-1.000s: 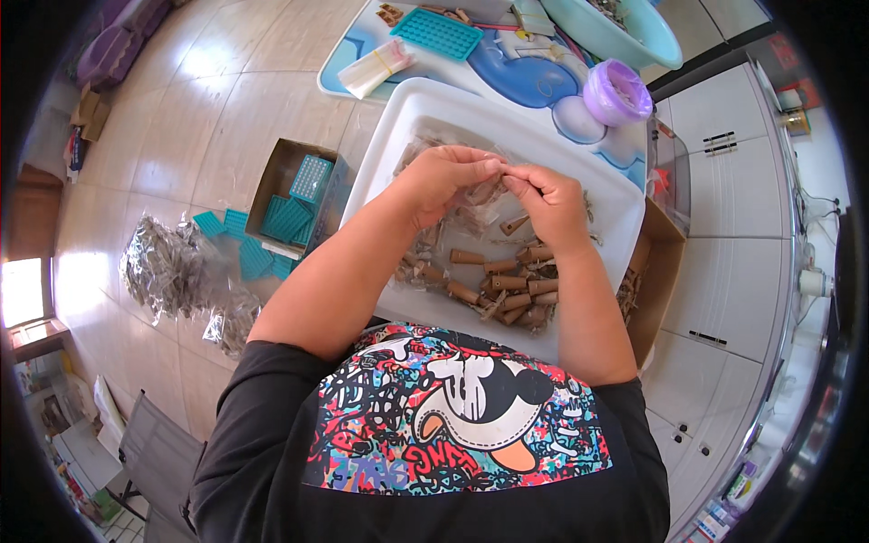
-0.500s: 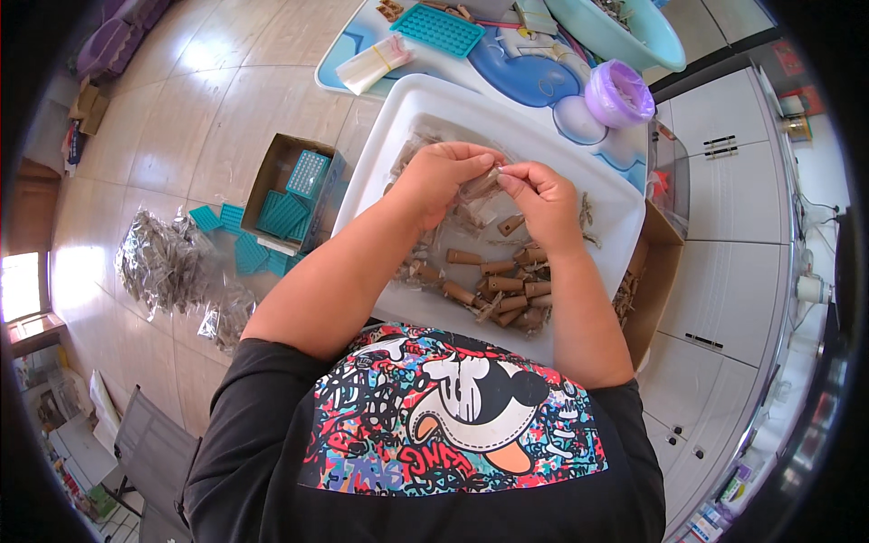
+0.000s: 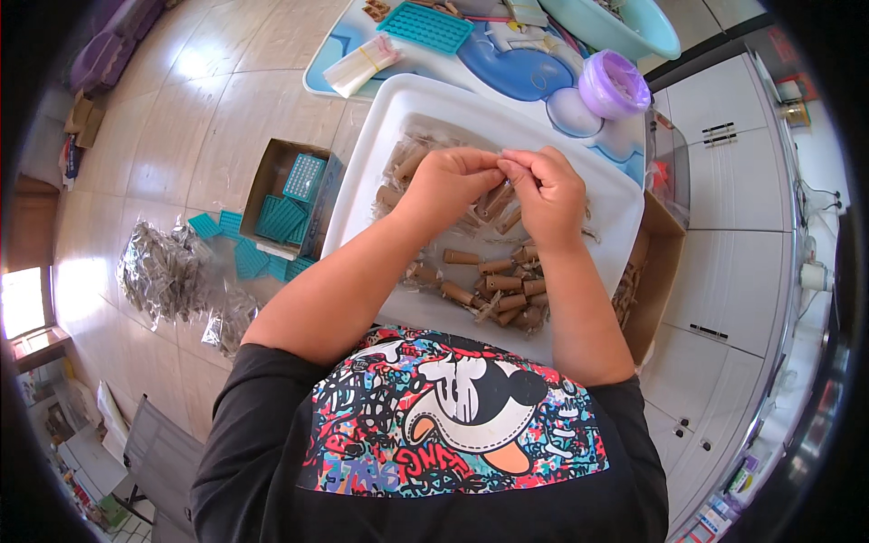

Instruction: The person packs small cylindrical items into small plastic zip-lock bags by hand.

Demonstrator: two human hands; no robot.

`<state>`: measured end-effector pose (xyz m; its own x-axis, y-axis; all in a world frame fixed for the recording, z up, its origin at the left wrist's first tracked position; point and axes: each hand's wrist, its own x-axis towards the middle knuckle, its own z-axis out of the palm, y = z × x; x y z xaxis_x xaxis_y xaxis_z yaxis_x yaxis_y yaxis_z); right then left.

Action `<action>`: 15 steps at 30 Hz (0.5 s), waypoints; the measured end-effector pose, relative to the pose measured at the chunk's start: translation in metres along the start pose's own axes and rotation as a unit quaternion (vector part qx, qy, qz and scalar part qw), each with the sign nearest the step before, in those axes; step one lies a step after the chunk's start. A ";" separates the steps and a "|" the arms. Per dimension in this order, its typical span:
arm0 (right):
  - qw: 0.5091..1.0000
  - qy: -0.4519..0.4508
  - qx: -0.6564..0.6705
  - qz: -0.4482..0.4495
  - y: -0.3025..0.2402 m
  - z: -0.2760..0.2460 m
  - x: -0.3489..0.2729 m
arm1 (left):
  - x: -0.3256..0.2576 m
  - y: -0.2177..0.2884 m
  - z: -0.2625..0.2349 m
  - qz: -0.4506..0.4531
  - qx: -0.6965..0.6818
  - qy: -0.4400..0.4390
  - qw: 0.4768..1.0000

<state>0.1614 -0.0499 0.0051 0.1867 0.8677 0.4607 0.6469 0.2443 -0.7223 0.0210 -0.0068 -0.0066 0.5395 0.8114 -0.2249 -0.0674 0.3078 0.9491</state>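
Brown tubes, smooth, tapered, in white plastic tray; hands pinched, held thing unclear.

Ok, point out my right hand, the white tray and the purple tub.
Right hand (image 3: 550, 197), head view: on the back of the hand.
White tray (image 3: 367, 165), head view: on its left side.
Purple tub (image 3: 597, 94), head view: on its outer wall.

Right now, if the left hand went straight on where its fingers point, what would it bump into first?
Most likely the right hand: the left hand points at it, fingertips close together. From above, I can't tell whether they touch.
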 end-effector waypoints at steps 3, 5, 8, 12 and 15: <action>0.999 0.016 0.037 0.025 0.004 0.003 0.001 | -0.005 0.001 0.003 0.009 0.034 -0.017 0.999; 0.994 0.042 0.067 0.075 0.012 0.001 0.002 | -0.006 0.002 0.005 0.002 0.036 -0.025 0.999; 0.969 0.097 0.165 0.158 0.023 -0.009 0.008 | -0.006 0.001 0.004 0.005 0.030 -0.022 0.999; 0.880 0.110 0.405 0.224 0.020 -0.026 0.013 | -0.003 0.006 -0.001 -0.001 -0.044 0.022 0.999; 0.845 0.065 0.467 0.251 0.018 -0.026 0.009 | 0.000 0.005 -0.003 0.001 -0.084 0.031 0.996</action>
<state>0.1940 -0.0487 0.0094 0.3828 0.9237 -0.0162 -0.3927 0.1468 -0.9079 0.0177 -0.0037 -0.0027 0.4863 0.8399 -0.2411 -0.2111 0.3807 0.9003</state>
